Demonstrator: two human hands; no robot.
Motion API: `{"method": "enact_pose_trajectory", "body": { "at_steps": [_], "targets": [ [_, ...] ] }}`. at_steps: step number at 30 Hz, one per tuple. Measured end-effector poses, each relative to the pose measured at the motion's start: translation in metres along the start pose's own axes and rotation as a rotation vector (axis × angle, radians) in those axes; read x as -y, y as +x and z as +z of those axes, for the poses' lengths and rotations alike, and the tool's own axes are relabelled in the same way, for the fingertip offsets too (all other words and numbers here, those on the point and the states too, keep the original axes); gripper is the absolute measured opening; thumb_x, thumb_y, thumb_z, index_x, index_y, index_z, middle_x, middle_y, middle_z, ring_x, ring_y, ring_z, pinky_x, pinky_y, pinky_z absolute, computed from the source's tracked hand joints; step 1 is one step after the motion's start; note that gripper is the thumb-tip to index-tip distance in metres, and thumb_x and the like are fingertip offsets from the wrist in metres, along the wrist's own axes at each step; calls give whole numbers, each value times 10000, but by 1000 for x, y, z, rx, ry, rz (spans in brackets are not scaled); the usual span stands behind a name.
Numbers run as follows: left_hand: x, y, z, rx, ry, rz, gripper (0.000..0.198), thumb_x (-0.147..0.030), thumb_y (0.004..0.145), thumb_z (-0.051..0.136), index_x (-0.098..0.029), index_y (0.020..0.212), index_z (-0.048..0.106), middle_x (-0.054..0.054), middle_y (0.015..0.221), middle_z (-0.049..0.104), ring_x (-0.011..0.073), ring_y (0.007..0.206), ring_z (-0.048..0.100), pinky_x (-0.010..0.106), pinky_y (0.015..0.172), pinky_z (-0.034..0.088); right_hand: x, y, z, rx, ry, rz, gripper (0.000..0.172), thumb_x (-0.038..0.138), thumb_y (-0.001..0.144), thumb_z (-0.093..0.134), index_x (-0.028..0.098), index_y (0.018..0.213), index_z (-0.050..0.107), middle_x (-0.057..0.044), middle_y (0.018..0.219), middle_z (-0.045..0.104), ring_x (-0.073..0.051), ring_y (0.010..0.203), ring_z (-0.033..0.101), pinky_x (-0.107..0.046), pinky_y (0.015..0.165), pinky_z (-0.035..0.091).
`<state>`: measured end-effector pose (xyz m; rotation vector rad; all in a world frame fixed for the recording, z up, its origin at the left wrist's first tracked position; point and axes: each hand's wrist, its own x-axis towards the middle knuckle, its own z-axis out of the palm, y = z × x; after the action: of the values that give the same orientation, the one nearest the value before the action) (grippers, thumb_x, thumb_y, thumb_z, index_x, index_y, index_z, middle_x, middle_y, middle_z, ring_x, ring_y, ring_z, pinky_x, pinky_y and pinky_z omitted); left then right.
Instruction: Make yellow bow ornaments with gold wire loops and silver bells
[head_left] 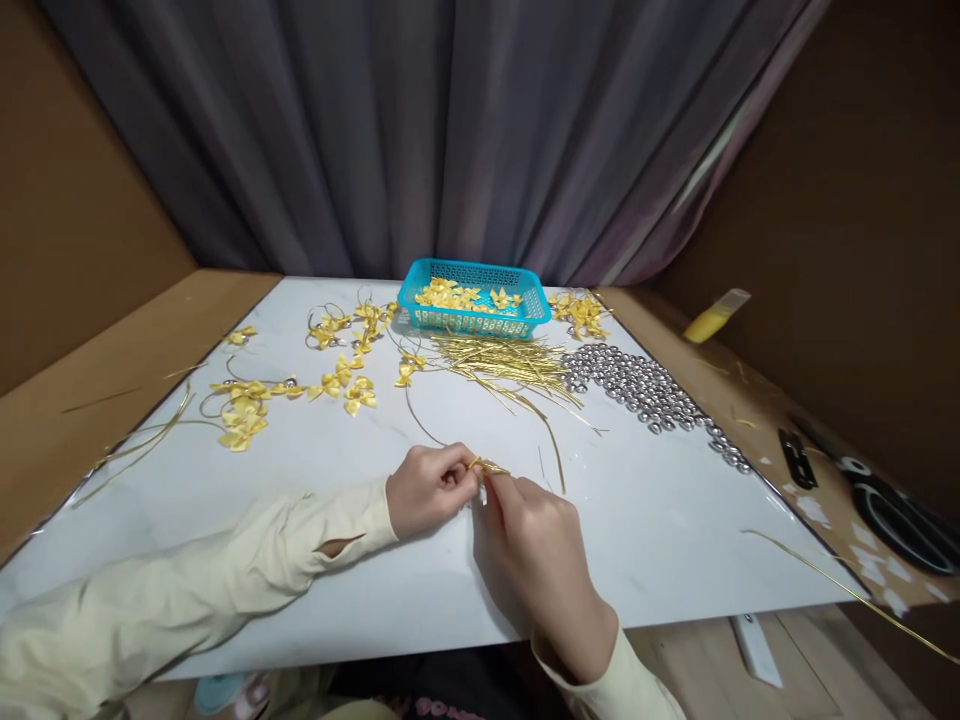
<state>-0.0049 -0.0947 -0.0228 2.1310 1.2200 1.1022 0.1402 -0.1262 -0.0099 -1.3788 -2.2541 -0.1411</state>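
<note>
My left hand [431, 492] is closed in a pinch on a gold wire tie [493, 468], just above the white board [330, 610]. Against it, the fingers of my right hand [541, 530] are pinched on the same tie. A small white bit shows between the hands, too small to name. Beyond them lies a heap of gold wire ties [502, 362]. Yellow ribbon bows [360, 395], some with silver pieces and thin wires attached, are scattered to the left. Part of what my fingers grip is hidden.
A blue basket [475, 322] with yellow bows stands at the back. Many small silver pieces [637, 385] spread over the right side. Further right lie black-handled scissors [900, 520], a black clip-like object [796, 458] and a yellow tube [716, 316]. A grey curtain [450, 130] hangs behind.
</note>
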Motion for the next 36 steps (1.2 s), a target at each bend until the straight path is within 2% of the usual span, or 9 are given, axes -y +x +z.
{"method": "enact_pose_trajectory", "body": {
  "at_steps": [4,9,17,22,25,28,30,33,36],
  "targets": [
    [0,0,0,11,2,8,171,-186,775,443,-156,650,556,-66,424,440,51,370,353,144,404,319,0,1,5,-104,-25,-60,301,75,852,342,158,637,535,-19,487,542,-132,425,469,-267,447,195],
    [-1,0,-1,13,-3,-4,170,-190,779,443,-149,666,563,-62,436,453,52,375,351,147,402,313,-1,0,11,-171,-37,-93,231,93,879,365,147,728,532,-7,512,544,-136,437,484,-265,444,230],
    [-1,1,0,26,-17,-45,166,-194,760,451,-145,642,557,-54,432,456,52,377,362,146,411,318,-5,1,8,-120,-69,-115,212,70,868,353,146,757,517,-9,501,543,-146,435,500,-266,423,224],
    [-1,1,-1,20,-9,-54,172,-202,758,455,-146,627,549,-59,425,433,51,375,350,148,409,305,-7,1,6,-86,20,-56,199,124,874,358,138,788,536,-5,487,549,-132,408,496,-250,415,204],
    [-1,2,0,17,-3,-58,165,-200,752,457,-148,624,547,-56,428,444,52,376,360,150,411,306,-5,2,2,54,271,76,158,180,856,397,136,860,548,28,463,523,-109,374,461,-221,410,233],
    [-1,2,0,13,-4,-60,168,-198,753,455,-151,618,544,-51,437,464,54,380,371,153,417,311,-2,4,-8,250,595,284,88,184,803,442,165,816,527,66,437,468,-87,378,432,-190,423,293],
    [-1,2,0,5,-7,-64,167,-193,753,452,-153,618,541,-49,437,477,55,382,377,155,424,318,-2,4,-17,432,819,411,60,146,763,444,181,767,492,83,425,444,-71,366,418,-170,415,321],
    [0,3,-1,-12,-21,-76,156,-183,749,450,-153,628,543,-49,428,491,56,376,382,157,430,327,-6,-1,-31,793,1105,515,93,127,722,473,197,778,451,101,427,455,-59,327,406,-147,355,329],
    [2,4,-2,-30,-44,-100,158,-180,757,441,-151,643,548,-47,418,511,58,366,411,156,429,339,-14,-14,-49,996,1188,537,109,227,762,525,198,742,422,85,440,486,-59,312,414,-144,319,324]
  ]
}}
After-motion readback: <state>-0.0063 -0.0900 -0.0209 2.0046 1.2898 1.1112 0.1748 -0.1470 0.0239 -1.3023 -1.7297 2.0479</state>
